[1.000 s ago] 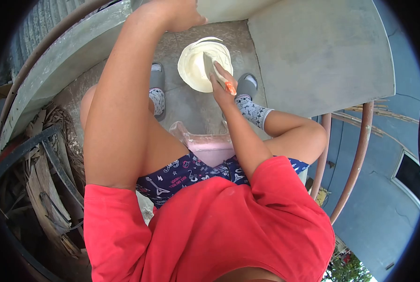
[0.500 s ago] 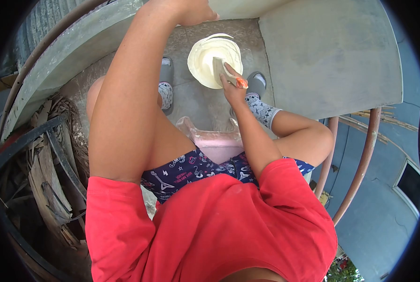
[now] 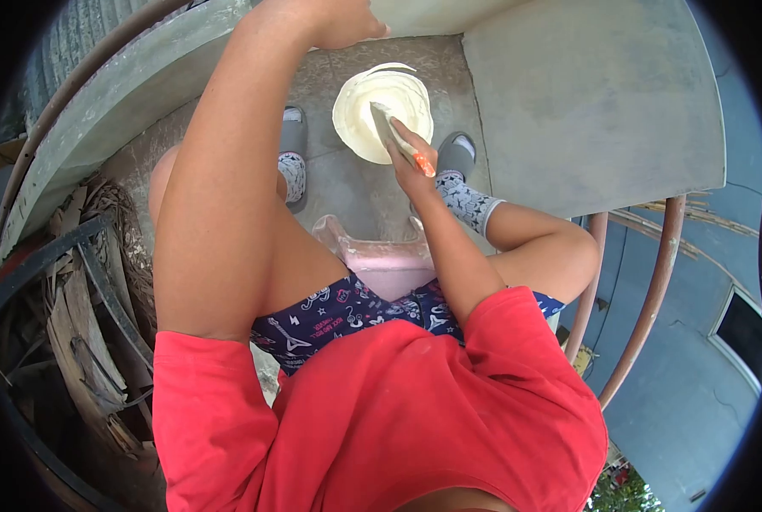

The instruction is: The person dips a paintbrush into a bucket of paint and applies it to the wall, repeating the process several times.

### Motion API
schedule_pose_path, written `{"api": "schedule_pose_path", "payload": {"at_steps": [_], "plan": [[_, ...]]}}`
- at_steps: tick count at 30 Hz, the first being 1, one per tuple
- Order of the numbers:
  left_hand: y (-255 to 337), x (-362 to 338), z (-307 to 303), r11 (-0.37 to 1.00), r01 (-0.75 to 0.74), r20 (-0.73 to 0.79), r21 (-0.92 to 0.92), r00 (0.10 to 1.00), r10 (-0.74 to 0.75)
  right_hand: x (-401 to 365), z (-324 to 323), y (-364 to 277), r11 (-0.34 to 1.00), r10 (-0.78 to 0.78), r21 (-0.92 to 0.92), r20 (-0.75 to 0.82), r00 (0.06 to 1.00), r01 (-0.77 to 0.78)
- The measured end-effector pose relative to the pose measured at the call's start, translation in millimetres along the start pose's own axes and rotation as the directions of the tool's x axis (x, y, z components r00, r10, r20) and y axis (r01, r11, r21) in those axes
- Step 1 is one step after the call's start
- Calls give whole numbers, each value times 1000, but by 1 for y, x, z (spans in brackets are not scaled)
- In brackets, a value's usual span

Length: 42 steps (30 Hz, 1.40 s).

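My right hand [image 3: 413,167] is closed around a putty knife [image 3: 384,126] with a flat metal blade and an orange-and-white handle. Its blade is tilted over the round tub [image 3: 342,128] of cream-white paste on the floor between my feet. Pale paste coats the tub's inside and rim. My left hand [image 3: 342,24] is raised at the top edge, near the wall [image 3: 432,17]. Most of its fingers are cut off by the frame, with one fingertip showing, so I cannot make out whether it holds anything.
A pinkish plastic stool [image 3: 389,269] is between my thighs. On the right are a grey panel [image 3: 594,102] and rusty rails [image 3: 654,299]. To the left, a curved ledge [image 3: 116,111] runs beside dry wood pieces [image 3: 86,350] and a dark metal frame [image 3: 112,286].
My right hand has drawn slightly back toward me, and the putty knife has turned so its blade shows more edge-on. The left hand stays raised, nearly unmoved. The view has shifted slightly.
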State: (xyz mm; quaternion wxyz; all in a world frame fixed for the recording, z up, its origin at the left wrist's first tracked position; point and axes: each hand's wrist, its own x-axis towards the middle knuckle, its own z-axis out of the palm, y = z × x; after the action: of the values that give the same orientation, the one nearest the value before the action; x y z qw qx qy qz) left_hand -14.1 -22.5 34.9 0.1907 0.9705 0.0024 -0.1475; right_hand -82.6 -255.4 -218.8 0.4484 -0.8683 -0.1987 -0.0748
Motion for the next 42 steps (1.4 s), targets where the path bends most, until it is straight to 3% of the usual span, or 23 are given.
{"api": "schedule_pose_path", "payload": {"at_steps": [2,4,6,8,10,12,13,14,16,18,20,21,22,24,25,28,31,33,37,42], "plan": [[-1,-3,5,1000,-4,-13,0,1000,4,-6,-1,4,977,180,102,75,981,-187],[-4,-1,2,1000,0,-53,-1,999,0,-3,-2,7,972,209,96,83,974,-216],[-5,3,2,1000,-28,2,-13,1000,28,-8,-5,4,960,257,85,98,961,-266],[-3,5,1,1000,-20,11,9,1000,20,1,-6,-1,896,401,200,22,916,-397],[-5,4,1,1000,-11,24,28,1000,11,10,-12,-13,878,432,222,14,902,-424],[-4,4,1,1000,-19,14,-2,1000,19,16,-20,-24,798,497,415,-46,866,-436],[-4,6,1,1000,-29,14,-3,999,29,16,-18,-24,871,380,381,-124,916,-310],[-7,10,2,999,-42,21,20,999,42,13,-15,-14,874,384,372,-140,913,-311],[-8,14,10,994,-96,24,42,995,95,9,-13,11,874,465,78,148,873,-479],[-17,23,19,998,-58,-32,-21,998,57,10,-9,10,883,457,83,80,886,-462],[-16,19,16,997,-59,-43,-45,997,57,12,-14,-2,837,479,327,-47,877,-439],[-17,20,18,997,-64,-34,-38,997,62,14,-27,-10,723,605,400,29,796,-564],[-18,21,19,997,-69,-26,-31,997,68,16,-36,-11,731,604,391,11,797,-559],[-20,23,20,996,-79,-50,-51,996,76,23,-53,-11,656,620,597,-76,781,-463],[-20,24,20,996,-66,-62,-64,996,62,32,-73,-26,683,608,585,-126,784,-437],[-15,24,19,994,-82,-61,-68,995,78,55,-134,-24,845,464,429,-291,837,-319],[-9,24,17,993,-82,-46,-85,996,78,91,-210,-45,977,186,-29,-361,914,-210],[-8,25,19,993,-83,-60,-81,995,79,119,-261,-30,972,5,-221,-325,946,-81],[-5,25,16,993,-94,-44,-70,995,91,159,-343,-36,736,-29,-665,-217,976,-126],[-11,29,21,993,-96,-57,-66,994,92,166,-364,-61,817,-182,-577,-245,952,8]]}}
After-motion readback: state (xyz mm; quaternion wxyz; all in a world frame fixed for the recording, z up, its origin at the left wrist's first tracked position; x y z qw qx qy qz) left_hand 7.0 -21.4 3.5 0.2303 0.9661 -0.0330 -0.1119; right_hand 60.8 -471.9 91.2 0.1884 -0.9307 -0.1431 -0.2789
